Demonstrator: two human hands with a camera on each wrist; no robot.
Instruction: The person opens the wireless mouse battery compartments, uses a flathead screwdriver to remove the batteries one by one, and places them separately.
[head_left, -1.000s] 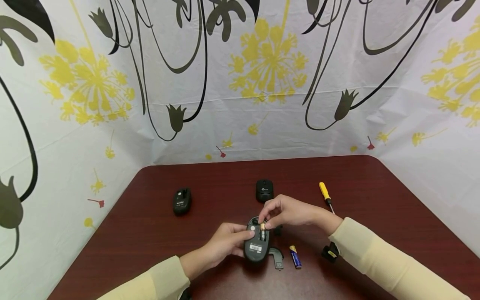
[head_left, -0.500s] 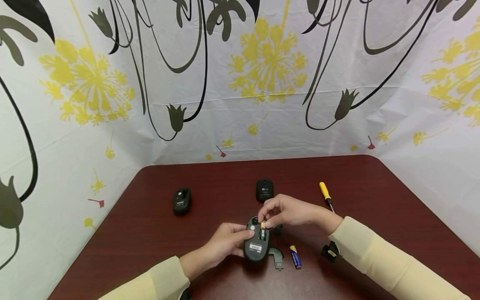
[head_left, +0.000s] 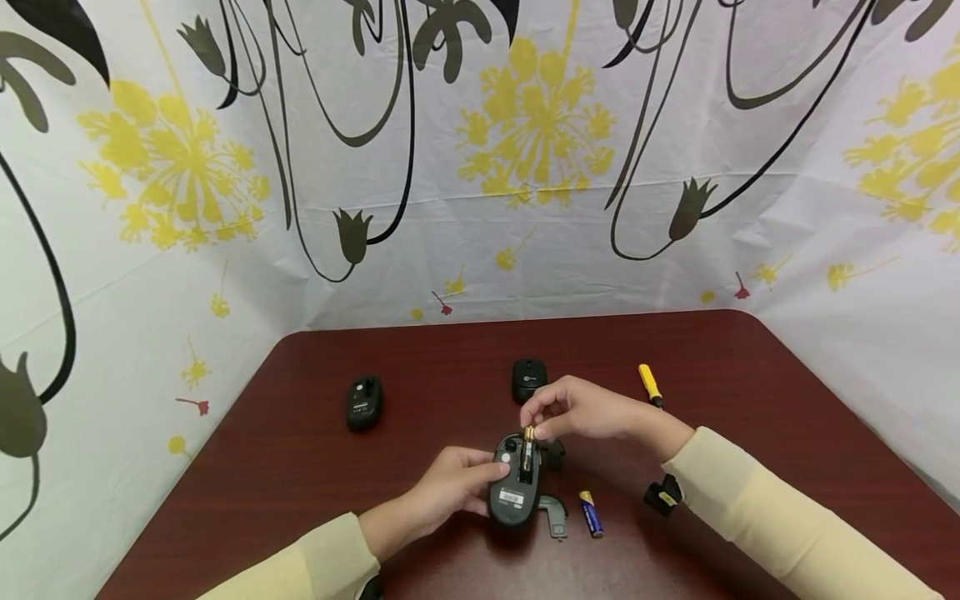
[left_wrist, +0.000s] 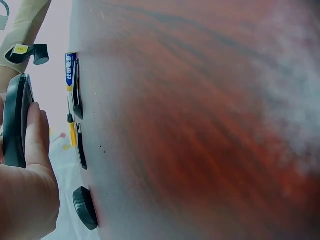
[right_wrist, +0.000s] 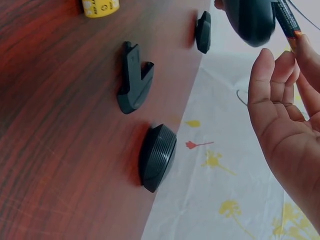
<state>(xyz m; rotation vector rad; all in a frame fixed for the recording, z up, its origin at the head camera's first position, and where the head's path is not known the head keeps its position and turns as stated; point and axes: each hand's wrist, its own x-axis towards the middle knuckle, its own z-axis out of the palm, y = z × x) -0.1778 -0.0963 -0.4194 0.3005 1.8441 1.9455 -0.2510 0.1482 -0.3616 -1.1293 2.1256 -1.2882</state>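
Working on a dark oval plastic computer mouse, belly-up in the left hand, thumb over the underside edge, fingers wrapped beneath. Pinching the gold end of a slim black-and-gold battery in the right hand, thumb and fingertips nearly together, other end down in the narrow dark slot just below that pinch. Apparently tipped up, not lying flat. Can't tell whether going in or coming out, so tips for both: hold firm with the left hand to stop any rolling. Probably best to grip only the raised end and guide lengthwise, never twisting sideways, to spare the contacts. Don't force anything; if jammed, ease back and re-angle. Leave the grey hooked plastic cover to the right of the left hand. Same for the blue battery with a yellow end, on the near side of the right hand. Avoid mixing up the two cells.
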